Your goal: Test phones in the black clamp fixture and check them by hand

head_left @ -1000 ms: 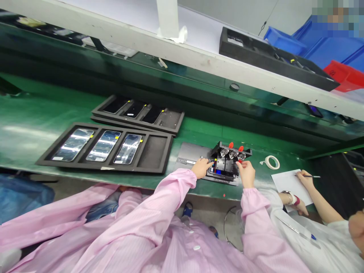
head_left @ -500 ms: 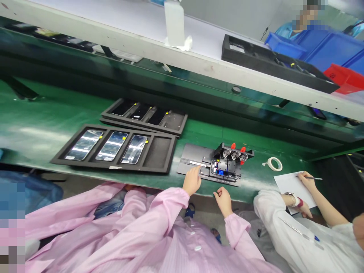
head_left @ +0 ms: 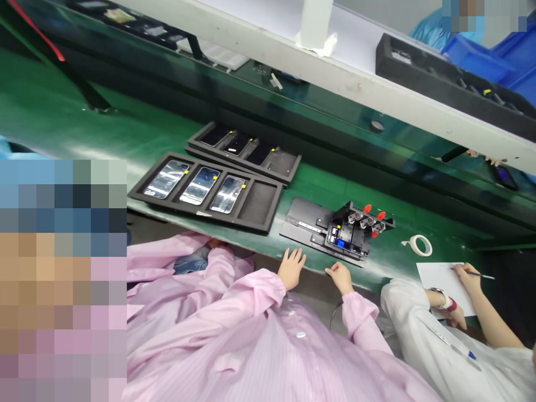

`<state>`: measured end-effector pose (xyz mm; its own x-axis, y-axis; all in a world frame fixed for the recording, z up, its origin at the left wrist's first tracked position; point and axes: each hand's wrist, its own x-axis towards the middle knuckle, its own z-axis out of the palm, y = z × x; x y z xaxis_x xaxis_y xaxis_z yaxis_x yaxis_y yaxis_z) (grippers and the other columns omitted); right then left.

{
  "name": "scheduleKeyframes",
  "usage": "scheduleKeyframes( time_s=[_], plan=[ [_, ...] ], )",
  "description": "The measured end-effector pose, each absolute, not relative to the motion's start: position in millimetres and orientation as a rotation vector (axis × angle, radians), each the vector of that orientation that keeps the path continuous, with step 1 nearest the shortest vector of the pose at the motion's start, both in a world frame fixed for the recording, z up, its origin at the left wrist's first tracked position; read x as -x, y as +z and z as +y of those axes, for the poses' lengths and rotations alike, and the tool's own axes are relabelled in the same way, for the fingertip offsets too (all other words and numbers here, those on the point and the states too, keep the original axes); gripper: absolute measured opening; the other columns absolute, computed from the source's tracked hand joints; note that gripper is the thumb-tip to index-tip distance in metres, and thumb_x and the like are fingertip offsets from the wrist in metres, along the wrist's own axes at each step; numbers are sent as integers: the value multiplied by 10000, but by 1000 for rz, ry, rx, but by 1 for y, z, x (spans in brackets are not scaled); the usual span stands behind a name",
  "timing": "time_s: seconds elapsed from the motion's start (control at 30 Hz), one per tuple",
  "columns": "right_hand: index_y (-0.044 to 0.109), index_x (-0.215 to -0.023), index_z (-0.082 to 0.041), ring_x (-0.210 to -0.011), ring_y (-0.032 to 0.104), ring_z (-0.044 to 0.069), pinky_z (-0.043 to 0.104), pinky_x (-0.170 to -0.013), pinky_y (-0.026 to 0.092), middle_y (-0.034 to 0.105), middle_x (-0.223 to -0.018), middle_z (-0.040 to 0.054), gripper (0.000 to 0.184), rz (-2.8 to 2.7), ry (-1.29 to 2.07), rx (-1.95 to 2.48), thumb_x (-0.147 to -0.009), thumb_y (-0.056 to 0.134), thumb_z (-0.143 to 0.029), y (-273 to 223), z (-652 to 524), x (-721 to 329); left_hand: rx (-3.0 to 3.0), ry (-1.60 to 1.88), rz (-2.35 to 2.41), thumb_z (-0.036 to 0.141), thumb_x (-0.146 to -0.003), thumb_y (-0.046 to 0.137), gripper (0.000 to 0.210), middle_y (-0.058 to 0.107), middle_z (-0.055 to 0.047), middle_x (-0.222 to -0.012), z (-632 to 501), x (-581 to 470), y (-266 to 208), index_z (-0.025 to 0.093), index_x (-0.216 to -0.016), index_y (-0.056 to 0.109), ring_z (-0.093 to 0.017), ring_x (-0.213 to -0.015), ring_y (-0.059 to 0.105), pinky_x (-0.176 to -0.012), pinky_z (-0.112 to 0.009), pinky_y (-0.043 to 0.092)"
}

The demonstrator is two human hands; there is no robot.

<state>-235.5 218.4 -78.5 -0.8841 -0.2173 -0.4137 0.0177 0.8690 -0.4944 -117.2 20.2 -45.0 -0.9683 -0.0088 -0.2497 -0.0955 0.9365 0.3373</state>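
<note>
My left hand (head_left: 292,269) rests at the front edge of the green bench, fingers spread and holding nothing. Close by on the right, my right hand (head_left: 340,277) lies at the same edge with its fingers curled in; I see nothing in them. Just beyond both hands sits a black test fixture (head_left: 307,212) with a slide rail and red-handled toggle clamps (head_left: 367,219). A phone (head_left: 341,241) with a partly lit screen and a yellow sticker lies in the fixture, touched by neither hand.
Left of the fixture is a black foam tray (head_left: 259,202) holding three phones; another tray (head_left: 288,163) with phones lies behind it. To the right are a tape roll (head_left: 421,245) and a co-worker writing on paper (head_left: 444,279). A white shelf (head_left: 355,86) overhangs the bench.
My left hand has drawn back from the fixture's rail to the bench edge, its fingers spreading. My right hand stays near the edge. The view has shifted left.
</note>
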Motion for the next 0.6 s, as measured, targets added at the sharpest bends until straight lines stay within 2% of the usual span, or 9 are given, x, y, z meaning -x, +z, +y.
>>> scheduleKeyframes(
  time_s=[0.27, 0.6],
  plan=[
    [509, -589, -193, -585, 530, 159, 264, -601, 361, 568, -574, -16, 235, 2546, -672, 59, -612, 673, -359, -73, 216, 233, 53, 528, 2840, 102, -742, 466, 685, 258, -162, -1522, 18, 109, -55, 126, -1421, 375, -285, -1391, 256, -1108, -528, 212],
    [490, -516, -211, -527, 526, 178, 305, -569, 383, 563, -516, 2, 238, 2570, -800, 12, -561, 678, -349, -68, 213, 233, -3, 473, 2785, 107, -741, 467, 714, 224, -154, -1535, 13, 110, -51, 130, -1443, 339, -287, -1404, 234, -1110, -528, 223]
  ],
)
